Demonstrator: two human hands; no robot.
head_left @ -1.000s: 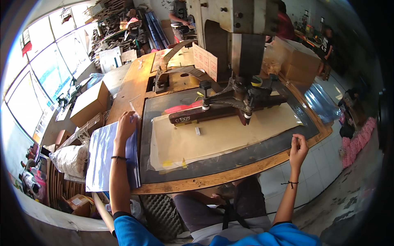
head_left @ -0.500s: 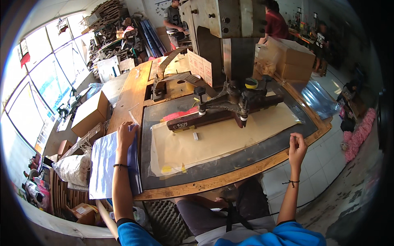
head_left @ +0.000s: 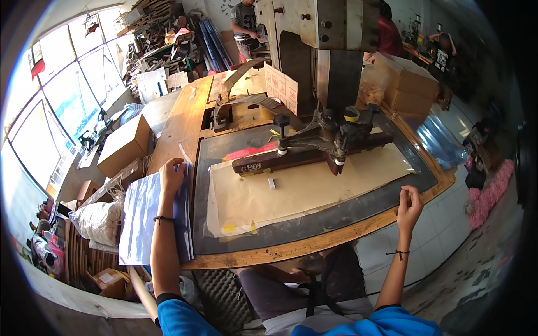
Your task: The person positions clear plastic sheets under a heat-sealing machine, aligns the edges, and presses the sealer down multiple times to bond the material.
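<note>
My left hand (head_left: 171,175) rests flat, fingers spread, on top of a stack of pale blue-white sheets (head_left: 140,218) at the left end of the wooden workbench (head_left: 291,249). My right hand (head_left: 409,205) hovers in the air beyond the bench's right front edge, fingers loosely curled, holding nothing. Between the hands lies a large tan sheet (head_left: 302,190) on a dark mat (head_left: 263,235). A dark wooden bar (head_left: 291,159) under the press head (head_left: 330,134) sits across the sheet's far edge.
The grey press column (head_left: 325,50) rises behind the bar. Cardboard boxes (head_left: 126,143) and a white sack (head_left: 101,221) stand at the left, more boxes (head_left: 409,84) at the right. People (head_left: 245,19) stand at the back. A pink rag pile (head_left: 490,193) lies on the tiled floor.
My left hand has slid slightly forward on the sheet stack. My right hand has stayed raised off the bench edge; the view has shifted a little.
</note>
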